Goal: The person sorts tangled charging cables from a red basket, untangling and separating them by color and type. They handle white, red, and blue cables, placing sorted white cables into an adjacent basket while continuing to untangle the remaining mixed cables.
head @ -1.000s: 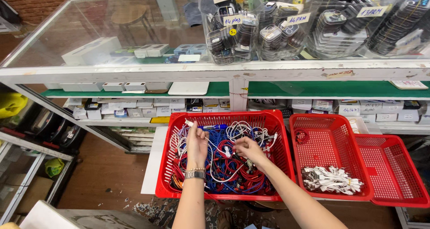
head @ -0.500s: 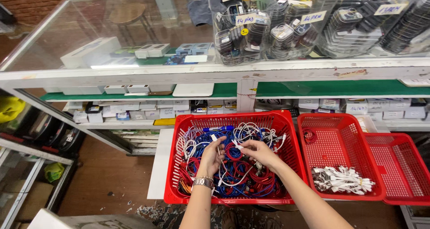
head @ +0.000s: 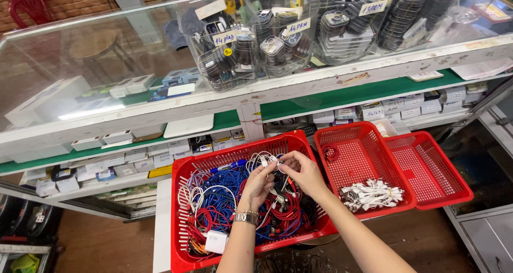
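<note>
A white cable [head: 273,164] is gripped by both hands, left hand [head: 260,185] and right hand [head: 301,171]. A few bundled cables [head: 370,194] are sorted; the large basket [head: 184,172] is judged mostly unsorted.

Phone-accessory shop: glass display counter [head: 107,64]

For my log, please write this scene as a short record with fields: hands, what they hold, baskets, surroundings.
left hand: left hand with a wristwatch, pinching a white cable
right hand: right hand pinching the same white cable
large red basket: tangled blue, red and white cables
middle red basket: bundled white cables
small red basket: nothing seen inside
surroundings: glass counter, clear bins of packaged accessories
</note>
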